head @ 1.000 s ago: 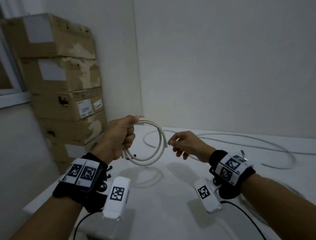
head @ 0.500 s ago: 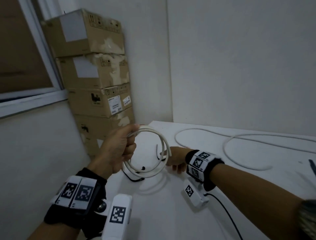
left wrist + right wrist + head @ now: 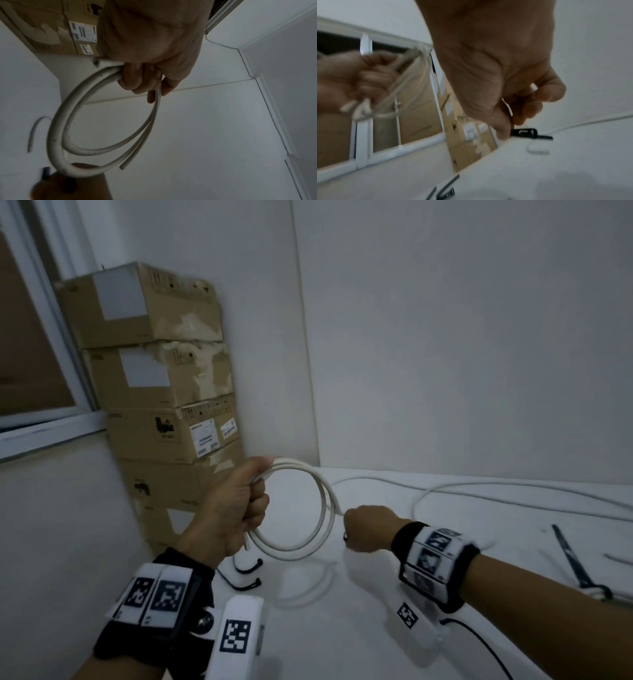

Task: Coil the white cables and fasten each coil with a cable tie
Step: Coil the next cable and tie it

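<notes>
Head view: left hand (image 3: 236, 508) is raised above the white table (image 3: 342, 628), fingers clenched around a coiled white cable (image 3: 323, 508) of about two loops. The coil hangs in the air, clear of the tabletop. Left wrist view confirms the fist around the bundled strands, one cut end (image 3: 123, 167) hanging free at the bottom of the loop. Right hand (image 3: 368, 529) sits just beside the coil's right edge. Right wrist view: thumb and fingers pinch a black cable tie (image 3: 529, 134), its head sticking out past the thumb. More black ties (image 3: 246, 575) lie on the table below the coil. Uncoiled white cable (image 3: 479, 486) runs loose along the table's far side. Stacked cardboard boxes (image 3: 164, 392) stand in the corner.
</notes>
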`<state>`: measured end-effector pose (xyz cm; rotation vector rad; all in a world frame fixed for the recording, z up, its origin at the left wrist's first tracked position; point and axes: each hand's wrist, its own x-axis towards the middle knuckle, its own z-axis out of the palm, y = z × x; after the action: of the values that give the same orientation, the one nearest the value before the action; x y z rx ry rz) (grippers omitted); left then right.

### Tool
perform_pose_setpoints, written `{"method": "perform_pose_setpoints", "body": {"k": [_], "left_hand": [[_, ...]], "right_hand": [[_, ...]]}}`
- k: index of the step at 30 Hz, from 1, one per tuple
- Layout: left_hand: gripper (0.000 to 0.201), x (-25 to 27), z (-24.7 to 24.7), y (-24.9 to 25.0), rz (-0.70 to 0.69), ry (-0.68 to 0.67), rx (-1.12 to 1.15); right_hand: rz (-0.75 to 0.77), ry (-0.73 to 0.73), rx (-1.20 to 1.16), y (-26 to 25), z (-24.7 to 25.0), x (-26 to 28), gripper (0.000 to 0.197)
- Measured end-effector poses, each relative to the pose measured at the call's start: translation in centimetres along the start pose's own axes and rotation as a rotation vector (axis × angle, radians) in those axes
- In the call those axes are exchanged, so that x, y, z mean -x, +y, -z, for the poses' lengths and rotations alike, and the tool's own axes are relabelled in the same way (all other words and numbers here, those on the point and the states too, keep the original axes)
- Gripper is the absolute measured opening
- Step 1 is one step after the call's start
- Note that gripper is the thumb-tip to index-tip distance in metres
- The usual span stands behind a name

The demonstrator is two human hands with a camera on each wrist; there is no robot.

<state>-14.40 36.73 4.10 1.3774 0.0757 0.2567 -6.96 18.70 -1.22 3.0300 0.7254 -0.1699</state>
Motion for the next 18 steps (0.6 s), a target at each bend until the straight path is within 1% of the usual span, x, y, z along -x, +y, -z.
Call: {"method": "perform_pose_setpoints", "body": {"k": [1,3,5,7,9,10,12,15,17,18], "left_hand": [[0.044,0.1,-0.8,-0.1,-0.003,0.006,0.002],[0.039,0.3,-2.7,-0.2,-0.011,0.015,0.017],[0.032,0.5,-4.8,-0.5,-0.020,0.015,0.041],[0.026,0.6,-7.4,-0.9,-0.025,-0.004,0.069],[0.020,0.9,-10.4,-1.4,-0.032,-0.027,0.091],[0.018,1.0,-11.9,-1.7,-0.037,-0.036,0.100],[0.016,1.5,-15.4,-2.1,-0.044,-0.063,0.111],[0.014,2.6,-20.4,-2.7,-0.049,-0.132,0.108],[0.014,3.5,-23.5,-3.0,-0.053,-0.169,0.104],[0.014,3.9,-24.9,-3.0,-0.054,-0.187,0.103]], "right_hand": [[-0.033,0.081,-0.034,1.1,0.7,1.2,0.013],[-0.107,0.239,-0.115,3.7,2.2,4.3,0.018],[-0.167,0.406,-0.271,6.3,3.4,7.9,0.022],[-0.194,0.611,-0.484,8.6,4.2,11.8,0.019],[-0.217,0.826,-0.787,10.1,4.0,15.7,0.014],[-0.221,0.907,-0.950,10.5,3.8,17.5,0.013],[-0.228,1.006,-1.219,11.5,3.0,20.2,0.014],[-0.292,1.105,-1.475,13.5,1.7,22.8,0.017],[-0.355,1.100,-1.577,14.8,1.0,23.9,0.022],[-0.379,1.053,-1.598,15.3,0.6,24.3,0.025]]}}
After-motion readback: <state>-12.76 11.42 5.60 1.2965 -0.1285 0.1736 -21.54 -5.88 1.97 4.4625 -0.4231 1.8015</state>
